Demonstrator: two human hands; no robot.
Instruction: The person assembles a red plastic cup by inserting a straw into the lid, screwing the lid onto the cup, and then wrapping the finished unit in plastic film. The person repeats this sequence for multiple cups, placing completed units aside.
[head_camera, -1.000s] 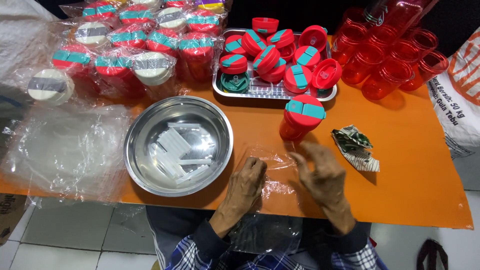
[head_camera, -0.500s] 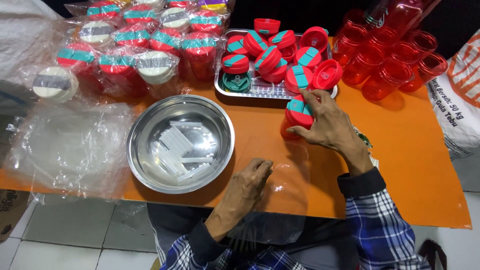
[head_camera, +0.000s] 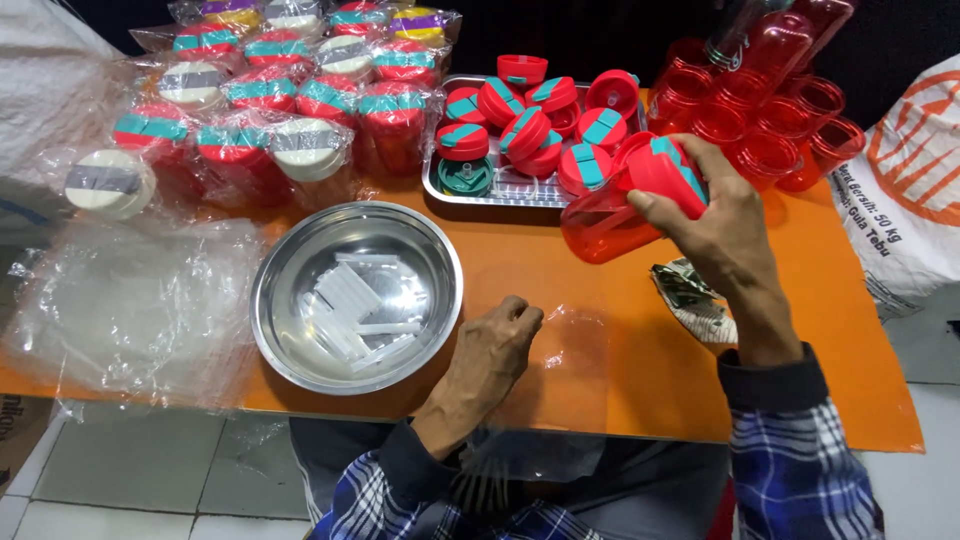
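Note:
My right hand (head_camera: 715, 215) grips a red plastic cup (head_camera: 610, 215) by its red and teal lid and holds it tilted above the orange table (head_camera: 620, 330). My left hand (head_camera: 495, 345) rests with curled fingers on a clear plastic bag (head_camera: 560, 360) lying flat on the table, just right of a steel bowl (head_camera: 290, 275). The bowl holds several clear plastic straws (head_camera: 355, 310).
A steel tray (head_camera: 520, 190) of red and teal lids sits behind the cup. Open red cups (head_camera: 760, 110) stand at the back right. Bagged lidded cups (head_camera: 280, 90) fill the back left, loose clear bags (head_camera: 130, 310) lie left, and a white sack (head_camera: 905, 190) stands far right.
My right hand left the clear bag, took hold of the lidded red cup by the tray and lifted it, tilting it. My left hand stayed on the bag.

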